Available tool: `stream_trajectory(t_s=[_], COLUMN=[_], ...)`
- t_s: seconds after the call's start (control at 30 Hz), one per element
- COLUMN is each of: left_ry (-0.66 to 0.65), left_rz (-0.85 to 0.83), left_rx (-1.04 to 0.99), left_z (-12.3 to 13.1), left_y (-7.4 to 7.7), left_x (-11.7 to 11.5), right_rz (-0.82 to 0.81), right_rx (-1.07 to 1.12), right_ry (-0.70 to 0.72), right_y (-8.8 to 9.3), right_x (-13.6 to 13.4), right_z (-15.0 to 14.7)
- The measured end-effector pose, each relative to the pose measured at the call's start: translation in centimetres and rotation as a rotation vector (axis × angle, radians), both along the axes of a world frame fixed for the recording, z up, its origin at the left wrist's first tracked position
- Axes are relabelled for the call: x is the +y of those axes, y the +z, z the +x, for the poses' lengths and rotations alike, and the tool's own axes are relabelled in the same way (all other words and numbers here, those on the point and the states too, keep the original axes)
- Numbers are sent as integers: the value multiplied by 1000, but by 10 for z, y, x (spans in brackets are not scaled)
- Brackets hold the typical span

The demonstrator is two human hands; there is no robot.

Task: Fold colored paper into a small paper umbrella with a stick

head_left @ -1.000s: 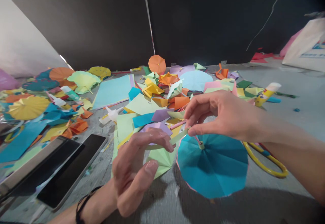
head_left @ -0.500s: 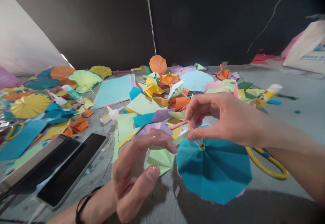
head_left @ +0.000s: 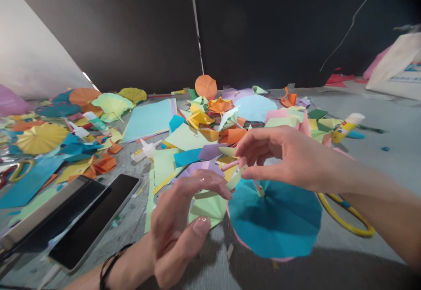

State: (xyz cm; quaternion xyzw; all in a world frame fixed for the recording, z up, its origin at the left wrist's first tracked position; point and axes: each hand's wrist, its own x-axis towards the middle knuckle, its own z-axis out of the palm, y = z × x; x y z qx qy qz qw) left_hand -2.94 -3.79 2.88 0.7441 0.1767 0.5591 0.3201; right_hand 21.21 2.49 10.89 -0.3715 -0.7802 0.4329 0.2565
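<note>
A blue pleated paper umbrella (head_left: 283, 228) lies on the grey surface, a pink layer showing along its rim. From its middle rises a pink stick (head_left: 256, 184) with a small pale paper ring at its foot. My right hand (head_left: 283, 156) is above the umbrella, thumb and fingertips pinching one end of a pale green paper strip (head_left: 235, 179). To the left, my left hand (head_left: 179, 220) is open and curved, thumb well apart. Its fingertips are by the strip's other end; whether they touch it I cannot tell. Behind that hand lies a green pleated paper (head_left: 208, 211).
Coloured paper scraps and an orange paper umbrella (head_left: 205, 87) lie toward the dark wall. A phone (head_left: 95, 222) rests at left. A white glue bottle (head_left: 148, 149) lies mid-left, a yellow glue stick (head_left: 347, 127) at right. A yellow loop handle (head_left: 350, 222) sits under my right forearm.
My right hand has shifted slightly left and down with the strip, which now bends more. My left hand has moved a little right. The umbrella's near edge has tilted slightly.
</note>
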Motion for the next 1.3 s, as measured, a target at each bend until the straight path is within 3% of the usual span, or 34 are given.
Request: stream_trajectory(t_s=[0.23, 0.63, 0.87, 1.3], left_ry=[55, -60, -76, -34], left_rz=[-7, 49, 82, 19], left_rx=[13, -39, -91, -14], left_z=[1, 4, 7, 5], left_y=[3, 3, 2, 2], left_x=[-2, 3, 2, -3], right_rz=[-116, -257, -227, -179], right_rx=[27, 99, 64, 63], right_ry=[8, -9, -60, -74], right_y=[0, 1, 4, 7], right_x=[5, 7, 2, 2], right_z=[1, 3, -2, -2])
